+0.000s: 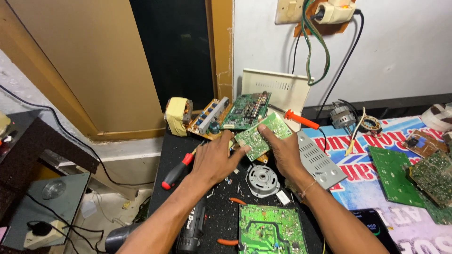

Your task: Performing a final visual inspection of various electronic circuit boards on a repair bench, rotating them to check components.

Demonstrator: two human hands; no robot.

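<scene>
The left hand [214,160] covers the near left corner of the small circuit board [261,136], and the shaft of the red-handled screwdriver [176,173] passes out of sight beneath it. The bottom edge cuts off the large green circuit board [270,230], the black power tool [190,233] and both forearms. The right edge crops the roll of tape [438,116]. Components on every board are too small to identify.

The scene is evenly lit from above, with soft, short shadows cast beneath the hands; the dark doorway gap [176,51] is left unlit. Mild glare is noted on the white wall [405,42]. Straight edges are bowed toward the frame borders, and slight softness is observed at the corners.
</scene>
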